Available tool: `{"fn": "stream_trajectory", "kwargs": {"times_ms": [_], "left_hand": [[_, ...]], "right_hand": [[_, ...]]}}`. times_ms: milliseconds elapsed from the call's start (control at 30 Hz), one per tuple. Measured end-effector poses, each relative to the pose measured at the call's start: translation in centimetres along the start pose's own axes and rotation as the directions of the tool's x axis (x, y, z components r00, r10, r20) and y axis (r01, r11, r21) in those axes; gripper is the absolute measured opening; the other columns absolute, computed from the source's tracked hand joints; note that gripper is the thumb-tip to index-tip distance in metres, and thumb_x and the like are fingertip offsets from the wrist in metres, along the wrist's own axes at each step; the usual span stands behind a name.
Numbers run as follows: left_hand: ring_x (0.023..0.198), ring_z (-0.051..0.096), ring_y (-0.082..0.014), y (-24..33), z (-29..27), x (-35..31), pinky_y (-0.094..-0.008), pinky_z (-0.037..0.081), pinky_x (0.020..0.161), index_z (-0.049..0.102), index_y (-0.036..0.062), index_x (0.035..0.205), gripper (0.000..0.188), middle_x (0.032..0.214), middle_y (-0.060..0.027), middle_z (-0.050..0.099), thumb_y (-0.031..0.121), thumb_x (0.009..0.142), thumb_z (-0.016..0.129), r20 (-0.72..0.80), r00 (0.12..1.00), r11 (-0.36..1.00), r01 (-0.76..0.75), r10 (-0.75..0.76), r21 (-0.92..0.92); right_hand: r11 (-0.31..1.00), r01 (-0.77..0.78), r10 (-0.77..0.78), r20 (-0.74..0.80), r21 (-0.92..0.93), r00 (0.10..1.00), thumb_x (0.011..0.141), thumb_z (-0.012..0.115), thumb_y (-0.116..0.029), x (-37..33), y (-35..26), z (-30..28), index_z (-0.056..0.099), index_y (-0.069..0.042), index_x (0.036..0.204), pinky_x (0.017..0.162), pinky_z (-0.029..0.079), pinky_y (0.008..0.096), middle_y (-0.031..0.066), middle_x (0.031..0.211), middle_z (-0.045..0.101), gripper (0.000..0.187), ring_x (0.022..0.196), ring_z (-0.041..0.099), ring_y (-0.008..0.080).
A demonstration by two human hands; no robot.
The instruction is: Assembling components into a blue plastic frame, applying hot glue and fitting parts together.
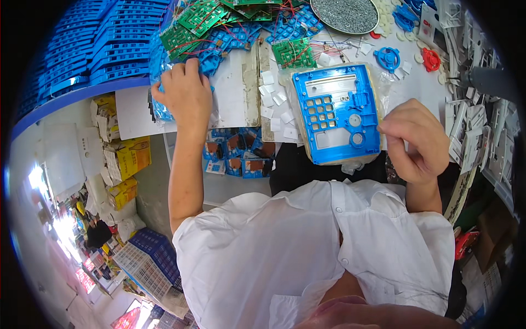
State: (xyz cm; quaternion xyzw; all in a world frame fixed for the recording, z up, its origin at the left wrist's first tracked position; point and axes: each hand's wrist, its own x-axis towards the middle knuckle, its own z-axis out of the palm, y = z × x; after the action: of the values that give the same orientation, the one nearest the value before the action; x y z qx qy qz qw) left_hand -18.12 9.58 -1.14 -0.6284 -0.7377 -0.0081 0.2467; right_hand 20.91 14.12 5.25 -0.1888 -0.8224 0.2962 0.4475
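My left hand (187, 90) is over a heap of blue plastic parts (161, 107) in clear film at the upper left. Its fingers are spread and bent down, and nothing shows between them. In front of me lies a blue plastic housing panel (334, 112), with a grid of square key holes, a long window and round openings, resting on a pale backing. Beside its right edge is my right hand (417, 141), fingers loosely curled, thumb apart from the index finger, holding nothing visible. Whether the index fingertip touches the panel is hard to tell.
Green circuit boards (200, 19) with red wires are heaped at the back, near a round tray of small screws (350, 13). White square pieces (276, 98) lie left of the panel. Blue housings (118, 44) are stacked far left, white plastic parts (466, 120) at right.
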Motion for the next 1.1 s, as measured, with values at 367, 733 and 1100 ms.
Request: {"fn": "stream_trajectory", "kwargs": {"times_ms": [367,733,1100], "left_hand": [[0.1,0.061,-0.0129,10.1,-7.8,-4.9,-0.0269,0.05,0.089,0.059,-0.0017,0.117,0.027,0.113,-0.0097,0.063,-0.005,0.092,0.068,0.392,0.92,-0.33,0.374,0.014,-0.867],[0.093,0.065,-0.0282,12.0,-6.3,-8.4,-0.0349,0.051,0.082,0.066,-0.0004,0.11,0.029,0.104,-0.0147,0.066,-0.005,0.082,0.072,-0.054,0.99,0.283,-0.089,0.129,-0.955],[0.09,0.063,-0.0291,12.4,-5.2,-7.9,-0.0403,0.048,0.077,0.074,0.0067,0.104,0.031,0.102,-0.0098,0.066,0.001,0.074,0.076,-0.208,0.923,0.387,-0.33,0.324,-0.861]], "right_hand": [[0.775,-0.515,0.41,0.328,0.366,0.851,0.083,0.078,-0.013,4.6,2.2,5.3,0.072,-0.007,0.116,0.082,0.057,0.0335,0.0079,0.104,0.073,0.034,0.093,0.07,0.0241],[0.893,-0.441,0.335,0.523,0.087,0.784,0.089,0.072,-0.016,1.2,6.8,6.2,0.071,-0.007,0.11,0.078,0.056,0.035,0.0105,0.098,0.073,0.022,0.082,0.07,0.0246],[0.952,-0.055,0.151,0.308,-0.3,0.939,0.078,0.078,-0.01,-1.5,4.8,6.6,0.067,-0.009,0.108,0.077,0.058,0.037,0.0067,0.11,0.069,0.032,0.101,0.067,0.0287]]}}
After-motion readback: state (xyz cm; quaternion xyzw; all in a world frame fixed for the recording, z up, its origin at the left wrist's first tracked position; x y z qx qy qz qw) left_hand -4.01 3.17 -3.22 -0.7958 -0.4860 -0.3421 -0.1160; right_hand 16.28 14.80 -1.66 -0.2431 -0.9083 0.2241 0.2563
